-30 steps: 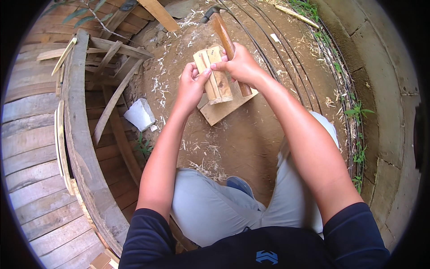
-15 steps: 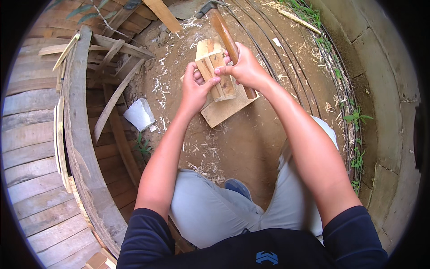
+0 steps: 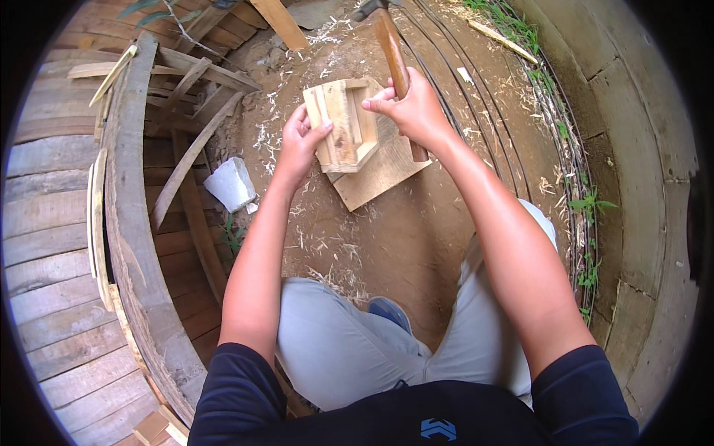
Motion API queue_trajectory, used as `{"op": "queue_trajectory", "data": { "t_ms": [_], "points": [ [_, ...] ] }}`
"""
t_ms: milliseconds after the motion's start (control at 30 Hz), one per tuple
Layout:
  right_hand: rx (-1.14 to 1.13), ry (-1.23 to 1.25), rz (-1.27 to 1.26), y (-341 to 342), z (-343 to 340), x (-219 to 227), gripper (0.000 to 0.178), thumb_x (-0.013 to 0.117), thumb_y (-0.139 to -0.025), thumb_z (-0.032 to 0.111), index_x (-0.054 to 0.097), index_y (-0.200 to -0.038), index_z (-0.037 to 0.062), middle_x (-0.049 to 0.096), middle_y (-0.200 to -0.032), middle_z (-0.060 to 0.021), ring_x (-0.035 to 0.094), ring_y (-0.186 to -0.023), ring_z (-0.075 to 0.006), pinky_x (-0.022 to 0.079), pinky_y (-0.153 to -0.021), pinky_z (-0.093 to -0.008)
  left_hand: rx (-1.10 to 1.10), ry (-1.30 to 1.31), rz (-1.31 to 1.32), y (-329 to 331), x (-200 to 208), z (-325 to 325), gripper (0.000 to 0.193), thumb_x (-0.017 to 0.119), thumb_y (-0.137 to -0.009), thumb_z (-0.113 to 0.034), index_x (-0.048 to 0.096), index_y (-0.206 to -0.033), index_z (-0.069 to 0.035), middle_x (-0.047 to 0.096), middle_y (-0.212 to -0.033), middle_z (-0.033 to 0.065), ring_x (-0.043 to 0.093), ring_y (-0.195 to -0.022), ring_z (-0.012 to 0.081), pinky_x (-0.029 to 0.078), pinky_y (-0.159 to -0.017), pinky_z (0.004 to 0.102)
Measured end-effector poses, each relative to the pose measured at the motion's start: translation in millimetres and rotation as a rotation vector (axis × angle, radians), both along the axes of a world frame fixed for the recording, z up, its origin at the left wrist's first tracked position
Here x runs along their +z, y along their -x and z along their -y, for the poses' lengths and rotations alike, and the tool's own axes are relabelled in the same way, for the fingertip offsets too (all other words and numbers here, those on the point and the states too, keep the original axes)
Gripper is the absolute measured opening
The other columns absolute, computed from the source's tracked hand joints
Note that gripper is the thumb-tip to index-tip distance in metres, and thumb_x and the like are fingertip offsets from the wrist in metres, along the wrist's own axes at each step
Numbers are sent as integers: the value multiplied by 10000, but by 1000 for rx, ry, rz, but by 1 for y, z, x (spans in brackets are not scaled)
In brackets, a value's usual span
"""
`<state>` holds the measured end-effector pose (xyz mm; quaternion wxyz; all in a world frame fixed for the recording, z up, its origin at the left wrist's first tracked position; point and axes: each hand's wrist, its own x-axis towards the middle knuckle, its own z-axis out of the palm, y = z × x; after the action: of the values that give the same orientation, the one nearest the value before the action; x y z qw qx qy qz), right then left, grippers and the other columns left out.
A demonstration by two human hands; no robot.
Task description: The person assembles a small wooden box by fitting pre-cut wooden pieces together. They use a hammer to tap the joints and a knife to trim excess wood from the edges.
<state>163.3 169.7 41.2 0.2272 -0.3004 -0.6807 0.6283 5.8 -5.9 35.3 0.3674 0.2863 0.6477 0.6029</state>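
Note:
My left hand (image 3: 303,141) grips the left side of a small wooden box (image 3: 340,130), thumb on its near face and fingers mostly behind it. The box is tilted, so its hollow side faces right. In my right hand (image 3: 413,109) is a hammer (image 3: 390,48), held by its brown wooden handle with the dark metal head pointing away from me. The right thumb and forefinger sit close to the box's right edge; whether they touch it I cannot tell. Below the box, a flat wooden board (image 3: 381,181) lies on the ground.
A whitish stone block (image 3: 230,184) rests on the dirt, left of my arms. Farther left stands a plank structure with a thick beam (image 3: 134,201). Dark rods (image 3: 476,111) run along the right, beside a wall (image 3: 632,171). Wood shavings litter the ground.
The box has turned and shifted left, bringing its hollow side into sight. My right hand has come off its front face and moved slightly right with the hammer.

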Motion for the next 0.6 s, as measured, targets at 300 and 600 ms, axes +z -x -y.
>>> {"op": "queue_trajectory", "data": {
  "t_ms": [300,600],
  "points": [
    [-242,153,26,-3,-9,3,528,862,-767,192,462,-1048,-8,593,-767,-27,572,-566,-99,478,-458,-257,-98,438,-546,-25,22,-5,484,709,-883,-85,580,-1349,-52,685,-1188,153,669,-1059,239,537,-955,350],
    [-287,118,169,-6,-14,-3,492,844,-753,186,466,-1021,21,583,-760,-36,554,-543,-112,465,-478,-279,-559,591,-860,-30,-61,10,414,747,-828,-48,699,-1224,-160,707,-1179,55,659,-1119,239,526,-1052,396]
  ]
}}
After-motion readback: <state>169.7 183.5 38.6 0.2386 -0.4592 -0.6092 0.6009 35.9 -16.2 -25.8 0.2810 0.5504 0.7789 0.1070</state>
